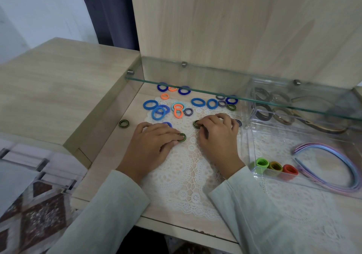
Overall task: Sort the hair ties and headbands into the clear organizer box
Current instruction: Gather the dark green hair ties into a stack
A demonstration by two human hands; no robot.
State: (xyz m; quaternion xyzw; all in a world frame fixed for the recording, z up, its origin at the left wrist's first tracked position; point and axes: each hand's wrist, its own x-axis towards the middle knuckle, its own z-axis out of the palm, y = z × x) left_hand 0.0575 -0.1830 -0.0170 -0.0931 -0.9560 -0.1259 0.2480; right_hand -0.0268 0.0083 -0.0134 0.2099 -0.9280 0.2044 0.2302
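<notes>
Loose hair ties lie on a lace mat (186,177): blue ones (150,104), orange ones (178,113), purple striped ones (188,111) and green-black striped ones (123,123). My left hand (152,144) lies low on the mat, and its fingertips pinch a green-black striped tie (182,137). My right hand (217,136) has curled fingers that grip another green-black striped tie (196,124). The clear organizer box (251,147) stands just right of my right hand. It holds pastel headbands (333,155), stacks of green (262,162), olive (275,166) and red (290,171) ties, and dark headbands (264,113) at the back.
A glass shelf (195,91) juts out above the far ties and the back of the box. A wooden side panel (105,116) bounds the desk on the left, and a wooden back panel (235,28) rises behind. A patterned floor lies at the lower left.
</notes>
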